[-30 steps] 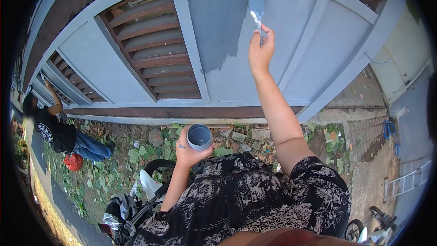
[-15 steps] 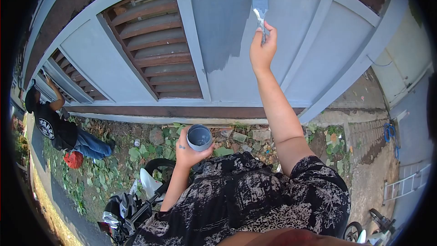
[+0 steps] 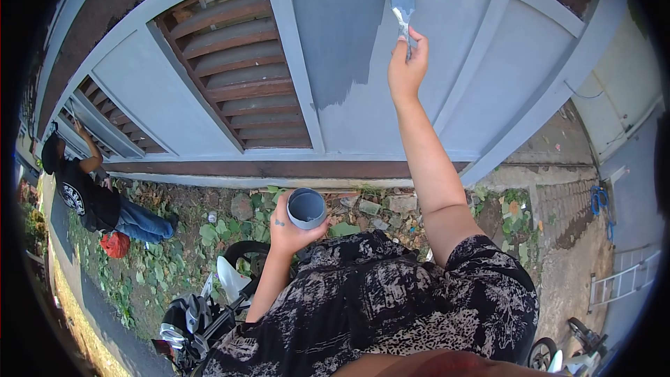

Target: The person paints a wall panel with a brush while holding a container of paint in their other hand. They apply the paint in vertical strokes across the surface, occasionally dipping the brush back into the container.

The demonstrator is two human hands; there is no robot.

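Observation:
My right hand (image 3: 408,73) is raised with its fingers closed around the handle of a paintbrush (image 3: 402,15). The brush points upward, its head coated in grey-blue paint, against the upper part of a wall panel (image 3: 433,63). Darker grey-blue paint (image 3: 335,28) covers the panel's left side down to a ragged lower edge; the rest is lighter. Low in front of my body, my left hand (image 3: 287,234) is wrapped around a round paint cup (image 3: 307,209). Paint coats the cup's inner wall, and grey smudges mark that hand.
Brown louvre slats (image 3: 241,70) lie left of the panel. At far left another person (image 3: 87,192) reaches toward the wall. A motorcycle (image 3: 202,314) stands below my left arm. Leaves and bricks (image 3: 370,207) line the wall's foot; a ladder (image 3: 624,281) is at right.
My right hand and the paintbrush have shifted slightly to the right near the panel's top. The left hand with the cup has stayed nearly in place.

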